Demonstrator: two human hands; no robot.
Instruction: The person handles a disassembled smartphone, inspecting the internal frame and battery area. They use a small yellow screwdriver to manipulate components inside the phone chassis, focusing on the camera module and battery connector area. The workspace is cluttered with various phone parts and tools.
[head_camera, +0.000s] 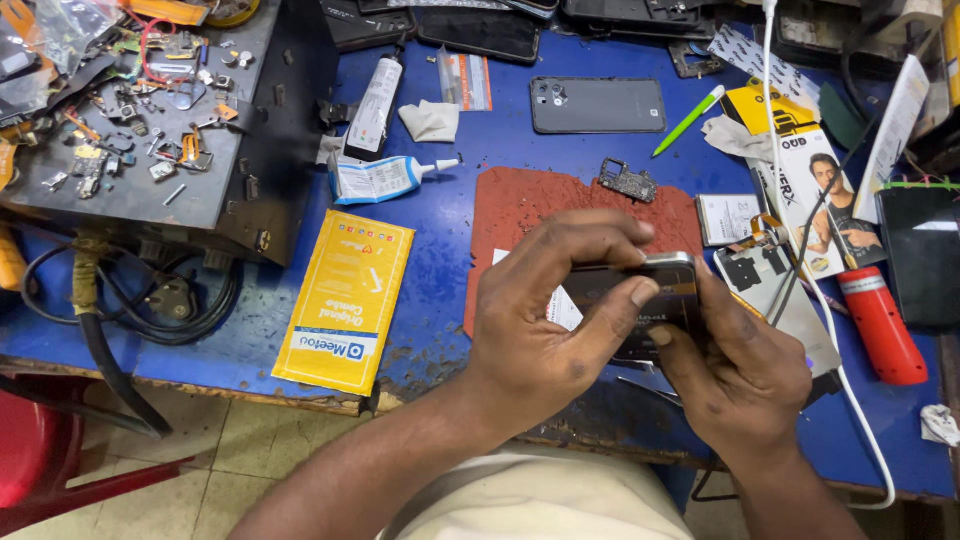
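Both of my hands hold a dark phone (668, 285) over the front edge of the blue workbench (430, 290). My left hand (550, 315) wraps over its left side, thumb pressed on the top edge. My right hand (745, 365) grips its right side from below. Most of the phone is hidden by my fingers. Under it lies a worn red mat (520, 205) carrying a small circuit board (627, 180).
A yellow packet (345, 300), two glue tubes (380, 178) and a grey phone back (597, 104) lie on the bench. A tray of small parts (130, 110) sits at left, a red cylinder (882, 325) and white cable (860, 410) at right.
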